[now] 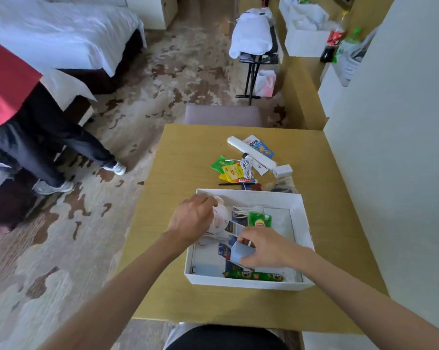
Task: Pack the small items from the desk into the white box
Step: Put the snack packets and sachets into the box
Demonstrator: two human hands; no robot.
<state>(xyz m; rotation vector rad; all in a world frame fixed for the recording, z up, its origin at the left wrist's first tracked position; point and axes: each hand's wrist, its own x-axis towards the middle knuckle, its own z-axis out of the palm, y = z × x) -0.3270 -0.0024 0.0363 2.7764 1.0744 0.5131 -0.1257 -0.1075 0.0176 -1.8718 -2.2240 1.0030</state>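
- Both forearms reach from the near edge of the desk into the white box, which serves as the landmark below.
- Right hand: over the middle of the box, fingers closed round a small pale-blue block, pinched at its sides. Judged light and rigid; a side pinch suffices.
- Left hand: over the box's far-left corner, fingers curled on a round white speckled object. How firm the grip is cannot be told. It looks smooth and rounded, likely to roll; cupping from above is advised.
- Inside the box: a green sachet toward the far side, a white cable beside it, a long green packet along the near wall, printed leaflets beneath.
- Beyond the box's far wall, loose on the desk: green and yellow tea sachets, a coiled white cord, a white charger cube, a long white tube, a blue printed packet, a thin black stick.
- Handling judgement: sachets are flat, light and limp, best taken at an edge; the cord is soft and apt to trail, best gathered at the coil; the tube is stiff, best taken at mid-length.
- Packing appears partly done.
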